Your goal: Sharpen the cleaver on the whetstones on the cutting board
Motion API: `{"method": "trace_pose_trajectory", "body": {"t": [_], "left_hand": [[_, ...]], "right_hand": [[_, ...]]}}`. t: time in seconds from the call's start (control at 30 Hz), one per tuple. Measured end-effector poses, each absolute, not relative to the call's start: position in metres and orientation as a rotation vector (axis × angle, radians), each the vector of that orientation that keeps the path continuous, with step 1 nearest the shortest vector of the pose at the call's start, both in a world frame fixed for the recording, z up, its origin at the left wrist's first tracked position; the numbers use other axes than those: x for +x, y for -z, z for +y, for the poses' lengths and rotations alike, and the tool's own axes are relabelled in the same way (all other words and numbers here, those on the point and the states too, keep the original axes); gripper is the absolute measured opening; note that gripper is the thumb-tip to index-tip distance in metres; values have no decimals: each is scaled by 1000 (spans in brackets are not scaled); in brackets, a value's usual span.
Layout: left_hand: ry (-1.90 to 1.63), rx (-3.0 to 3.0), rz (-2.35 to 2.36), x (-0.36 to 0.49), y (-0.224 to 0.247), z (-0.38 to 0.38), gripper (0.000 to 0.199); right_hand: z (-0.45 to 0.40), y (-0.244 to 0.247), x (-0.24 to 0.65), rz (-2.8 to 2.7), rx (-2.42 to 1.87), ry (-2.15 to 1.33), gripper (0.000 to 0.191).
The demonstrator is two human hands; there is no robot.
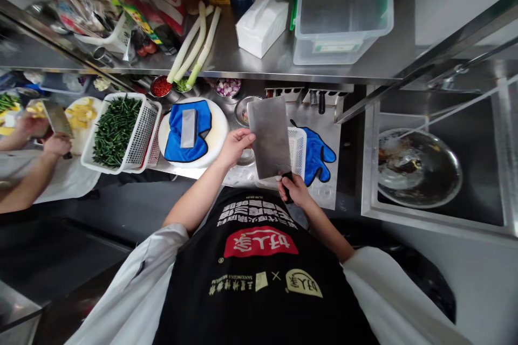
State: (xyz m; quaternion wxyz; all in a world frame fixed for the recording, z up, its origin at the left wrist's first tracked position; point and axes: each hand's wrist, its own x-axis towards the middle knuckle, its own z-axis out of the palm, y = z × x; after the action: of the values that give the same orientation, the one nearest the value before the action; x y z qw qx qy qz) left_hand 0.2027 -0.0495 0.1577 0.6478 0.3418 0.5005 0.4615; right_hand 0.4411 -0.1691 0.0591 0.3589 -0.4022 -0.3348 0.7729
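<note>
A broad cleaver (270, 137) is held up in front of my apron, its blade upright. My right hand (296, 190) is wrapped round its black handle. At the blade's left edge are the closed fingers and thumb of my left hand (238, 146); the fingertips touch the steel. To the left, a grey whetstone (188, 128) lies on a blue cloth (172, 145), spread over a round white cutting board (218, 132). Partly hidden behind the cleaver stands a white basket (298, 151), with another blue cloth (318, 156) to its right.
Green chillies (117, 132) fill a white basket (135, 143) at left. Beyond it a co-worker's hands (59, 144) hold another cleaver. A steel shelf (226, 59) with leeks (204, 43), tissues (261, 27) and a plastic bin (342, 21) overhangs the counter. At right, a sink holds a basin (437, 178).
</note>
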Motion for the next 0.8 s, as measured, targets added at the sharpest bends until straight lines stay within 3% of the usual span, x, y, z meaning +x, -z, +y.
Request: {"method": "trace_pose_trajectory", "body": {"t": [0.5,0.8], "left_hand": [[-1007,754,1084,181,-147,-41,70],[-907,710,906,129,-132,-31,60]], "right_hand": [[-170,-64,426,-800,-1033,-2102,60],[-176,-75,375,-733,-1038,-2103,58]]}}
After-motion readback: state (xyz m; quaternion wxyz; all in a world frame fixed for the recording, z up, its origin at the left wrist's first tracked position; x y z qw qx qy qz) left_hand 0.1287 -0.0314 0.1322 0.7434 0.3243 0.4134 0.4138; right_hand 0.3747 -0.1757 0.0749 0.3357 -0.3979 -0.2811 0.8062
